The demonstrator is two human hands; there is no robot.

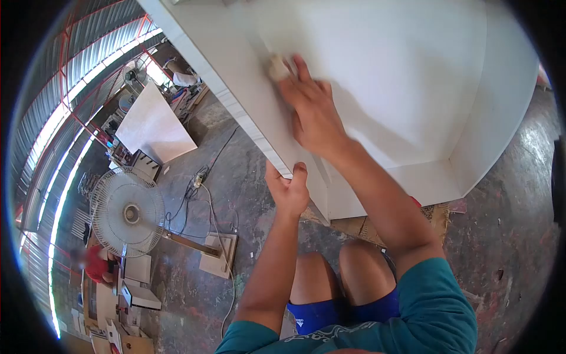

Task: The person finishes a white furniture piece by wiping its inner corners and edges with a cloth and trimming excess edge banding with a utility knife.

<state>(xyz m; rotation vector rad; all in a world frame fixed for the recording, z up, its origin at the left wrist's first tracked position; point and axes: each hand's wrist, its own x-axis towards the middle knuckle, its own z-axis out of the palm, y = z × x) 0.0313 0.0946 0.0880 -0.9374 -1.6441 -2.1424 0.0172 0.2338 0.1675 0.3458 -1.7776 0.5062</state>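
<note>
A large white cabinet carcass (377, 65) stands tilted in front of me, its open side facing me. My left hand (287, 190) is closed round the front edge of its side panel (244, 115), with the thumb on the inner side. Inside the cabinet, my right hand (315, 115) presses a small cream-coloured wad (279, 68) against the inner corner between side and back. The wad is blurred; it looks like cloth or sponge. My fingers partly cover it.
A stand fan (131, 213) on a wooden base (218, 255) stands at left, with cables (197, 180) on the concrete floor. A white board (154, 125) leans behind it. A person in red (97, 264) is at lower left. Cardboard (439, 219) lies under the cabinet.
</note>
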